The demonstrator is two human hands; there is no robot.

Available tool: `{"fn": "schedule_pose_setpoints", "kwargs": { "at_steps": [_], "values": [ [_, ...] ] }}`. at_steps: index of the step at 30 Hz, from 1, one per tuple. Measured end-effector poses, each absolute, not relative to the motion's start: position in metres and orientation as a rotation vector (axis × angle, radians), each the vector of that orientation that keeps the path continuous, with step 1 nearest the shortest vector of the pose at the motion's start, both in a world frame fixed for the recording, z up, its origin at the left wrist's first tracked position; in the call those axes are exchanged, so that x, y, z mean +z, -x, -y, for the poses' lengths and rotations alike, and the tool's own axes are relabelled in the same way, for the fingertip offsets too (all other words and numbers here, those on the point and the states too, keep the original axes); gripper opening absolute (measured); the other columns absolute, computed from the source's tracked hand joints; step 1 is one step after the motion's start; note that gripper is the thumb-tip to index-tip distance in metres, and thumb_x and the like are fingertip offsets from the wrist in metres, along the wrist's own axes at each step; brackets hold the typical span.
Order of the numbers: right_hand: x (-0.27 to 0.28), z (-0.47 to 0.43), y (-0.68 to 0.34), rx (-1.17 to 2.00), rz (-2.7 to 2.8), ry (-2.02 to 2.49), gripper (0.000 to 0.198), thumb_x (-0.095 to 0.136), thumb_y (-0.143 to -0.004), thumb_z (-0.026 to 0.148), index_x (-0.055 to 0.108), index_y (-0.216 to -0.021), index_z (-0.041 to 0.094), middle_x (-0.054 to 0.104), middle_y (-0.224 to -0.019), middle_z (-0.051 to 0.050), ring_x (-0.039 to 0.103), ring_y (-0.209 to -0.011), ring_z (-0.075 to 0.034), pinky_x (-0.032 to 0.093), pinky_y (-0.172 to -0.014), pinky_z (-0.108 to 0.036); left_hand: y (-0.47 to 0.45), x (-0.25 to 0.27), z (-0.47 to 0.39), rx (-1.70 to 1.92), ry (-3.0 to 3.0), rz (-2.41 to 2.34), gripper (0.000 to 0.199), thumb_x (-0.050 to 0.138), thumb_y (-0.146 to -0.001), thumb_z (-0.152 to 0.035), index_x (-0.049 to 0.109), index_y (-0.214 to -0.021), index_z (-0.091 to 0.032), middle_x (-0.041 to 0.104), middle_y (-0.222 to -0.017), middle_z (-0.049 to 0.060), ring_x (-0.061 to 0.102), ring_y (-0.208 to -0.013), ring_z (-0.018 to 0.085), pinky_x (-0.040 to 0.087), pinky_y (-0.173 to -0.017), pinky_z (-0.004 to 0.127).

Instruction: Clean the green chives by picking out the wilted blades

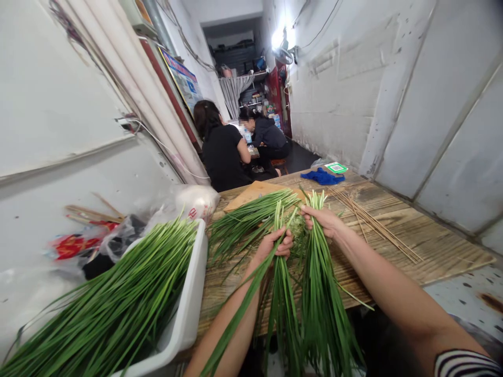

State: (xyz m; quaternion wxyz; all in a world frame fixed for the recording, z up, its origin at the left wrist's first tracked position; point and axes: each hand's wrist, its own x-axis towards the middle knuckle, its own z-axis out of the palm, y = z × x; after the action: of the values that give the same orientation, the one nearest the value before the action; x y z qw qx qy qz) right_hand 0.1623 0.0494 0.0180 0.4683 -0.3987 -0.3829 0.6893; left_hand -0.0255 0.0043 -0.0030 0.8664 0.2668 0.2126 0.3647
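My left hand is closed around a small bunch of garlic chives, pale stem ends up and green leaves hanging over the table edge. One broad leaf from it slants down to the left across my forearm. Close by, my right hand is closed at a thicker bunch of garlic chives, just below its pale ends. Its thumb and forefinger pinch together at the left; what lies between them is too small to make out. Pale green trimmings are heaped on the table behind and between my hands.
More chives lie on the wooden table. A white tub full of chives stands at left. Thin sticks, a blue cloth and a green QR card are right. Two people sit beyond.
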Motion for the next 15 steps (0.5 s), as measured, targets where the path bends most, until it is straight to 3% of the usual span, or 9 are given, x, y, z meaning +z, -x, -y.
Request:
{"fn": "schedule_pose_setpoints", "kwargs": {
  "at_steps": [8, 15],
  "values": [
    [0.0231, -0.04, -0.1591, 1.675, 1.078, 0.894, 0.036, 0.082, -0.059, 0.034, 0.051, -0.054, 0.016, 0.045, -0.036, 0.006, 0.041, -0.031, -0.005, 0.038, -0.036, -0.018, 0.0233, 0.0, -0.003, 0.743, -0.607, -0.515, 0.022, 0.057, -0.086, -0.03, 0.057, -0.073, -0.011, 0.036, -0.058, -0.004, 0.023, -0.039, 0.001, 0.016, -0.031, 0.01],
    [0.0194, -0.0417, -0.155, 1.464, 1.045, 1.123, 0.028, 0.071, -0.067, 0.022, 0.05, -0.05, 0.017, 0.049, -0.034, 0.002, 0.042, -0.029, -0.008, 0.038, -0.032, -0.019, 0.0248, -0.0049, -0.0052, 0.734, -0.605, -0.468, 0.02, 0.057, -0.085, -0.027, 0.058, -0.074, -0.011, 0.038, -0.057, -0.004, 0.025, -0.038, 0.001, 0.017, -0.031, 0.009]
  ]
}}
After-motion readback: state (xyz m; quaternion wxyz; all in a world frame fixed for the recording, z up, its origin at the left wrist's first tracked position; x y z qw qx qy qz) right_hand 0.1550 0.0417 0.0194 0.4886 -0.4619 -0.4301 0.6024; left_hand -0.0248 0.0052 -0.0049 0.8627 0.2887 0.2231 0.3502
